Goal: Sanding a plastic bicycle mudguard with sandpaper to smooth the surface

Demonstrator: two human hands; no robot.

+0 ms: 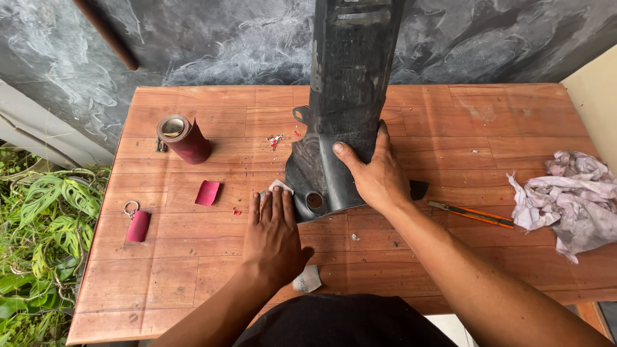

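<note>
A long black plastic panel, scuffed and dusty, stands on the wooden table and leans away from me. My right hand grips its lower flared part, thumb on the front face. My left hand lies flat on the table beside the panel's lower left corner, fingers together, pressing on a small pale piece of sandpaper whose corner shows past my fingertips. Another grey folded piece peeks out by my left wrist.
A dark red sandpaper roll lies at the left, with a cut red square and a red key fob on a ring nearer. An orange-handled cutter and a crumpled rag lie to the right. Plants grow past the left edge.
</note>
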